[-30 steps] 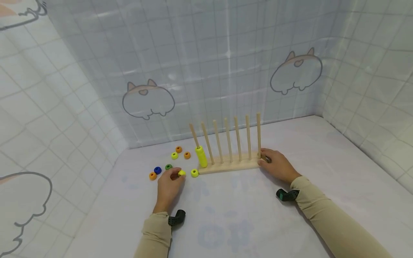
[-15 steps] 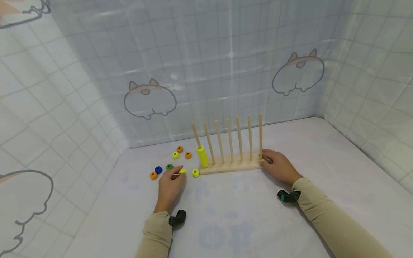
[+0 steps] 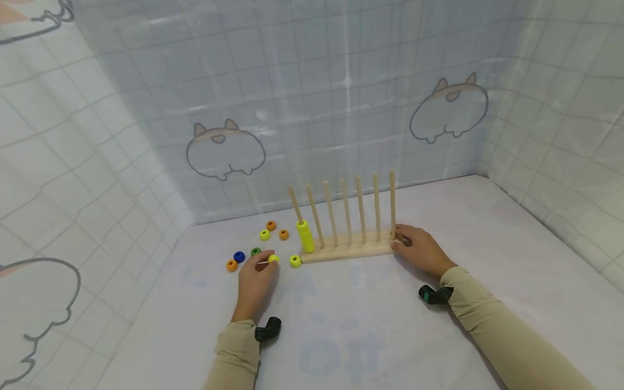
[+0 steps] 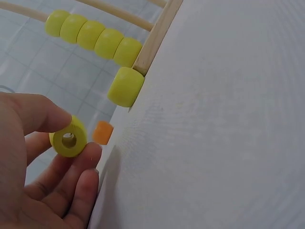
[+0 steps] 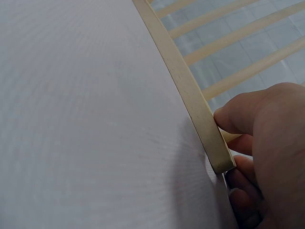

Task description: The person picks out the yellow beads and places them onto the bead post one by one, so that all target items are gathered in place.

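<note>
My left hand (image 3: 253, 283) pinches a yellow bead (image 4: 69, 151) between thumb and fingers, its hole facing the left wrist camera. The right hand (image 3: 423, 252) grips the right end of a wooden peg stand (image 3: 348, 251), thumb on the near side of the base. Upright wooden rods line the stand. Several yellow beads (image 3: 305, 237) are stacked on its leftmost rod; the other rods are bare. One loose yellow bead (image 3: 295, 261) lies against the base's left end, to the right of the left hand. The right fingertips are partly hidden behind the base.
Around the left hand lie loose beads: a green bead (image 3: 255, 252), a blue bead (image 3: 239, 257), an orange bead (image 3: 231, 265), a yellow bead (image 3: 265, 234) and two more orange ones farther back. A white cloth (image 3: 341, 325) covers the table; tile-patterned sheeting (image 3: 312, 97) rises behind.
My left hand keeps its pinch on the yellow bead and has hardly shifted. The right hand stays on the stand's end. The whole head view sways slightly.
</note>
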Tool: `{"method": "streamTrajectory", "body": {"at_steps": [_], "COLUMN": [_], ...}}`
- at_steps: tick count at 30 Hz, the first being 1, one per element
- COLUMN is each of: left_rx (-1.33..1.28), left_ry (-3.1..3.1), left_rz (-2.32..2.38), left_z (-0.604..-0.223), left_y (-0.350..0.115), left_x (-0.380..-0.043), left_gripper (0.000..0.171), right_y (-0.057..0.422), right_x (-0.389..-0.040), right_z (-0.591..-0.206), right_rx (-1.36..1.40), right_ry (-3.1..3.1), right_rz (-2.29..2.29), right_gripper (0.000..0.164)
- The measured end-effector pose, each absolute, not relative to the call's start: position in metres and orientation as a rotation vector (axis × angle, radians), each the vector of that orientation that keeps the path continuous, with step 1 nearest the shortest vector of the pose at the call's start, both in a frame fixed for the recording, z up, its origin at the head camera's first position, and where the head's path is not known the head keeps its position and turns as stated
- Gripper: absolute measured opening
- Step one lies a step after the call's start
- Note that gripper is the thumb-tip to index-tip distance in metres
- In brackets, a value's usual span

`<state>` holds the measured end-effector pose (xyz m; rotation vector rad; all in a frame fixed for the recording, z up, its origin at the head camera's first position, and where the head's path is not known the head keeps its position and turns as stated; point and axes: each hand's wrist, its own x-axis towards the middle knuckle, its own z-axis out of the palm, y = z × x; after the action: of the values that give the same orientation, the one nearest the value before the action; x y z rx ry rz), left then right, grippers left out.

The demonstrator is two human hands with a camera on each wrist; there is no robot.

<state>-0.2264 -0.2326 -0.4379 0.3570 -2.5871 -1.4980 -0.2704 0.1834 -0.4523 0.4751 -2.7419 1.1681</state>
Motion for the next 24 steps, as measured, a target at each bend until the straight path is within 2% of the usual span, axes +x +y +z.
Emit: {"method": "streamTrajectory", "body": {"at_steps": [11, 24], "left_rx": [0.312, 0.277], "left_ry": [-2.545, -2.485], "left_rz": [-1.514, -1.623], "left_z": [-0.4373, -0.4369], "left_y": [-0.2327, -0.2341], "left_x": [-0.2236, -0.2296], "left_gripper": [0.037, 0.028], "right_y": [0.1827, 0.1831], "right_x": [-0.269, -0.2677], "right_z": [-0.4532, -0.4486], "right_rx": [0.492, 0.474], "right_ry": [-2.743, -2.761], "right_rz": [1.191, 1.169], "right_gripper": [0.044, 0.046]}}
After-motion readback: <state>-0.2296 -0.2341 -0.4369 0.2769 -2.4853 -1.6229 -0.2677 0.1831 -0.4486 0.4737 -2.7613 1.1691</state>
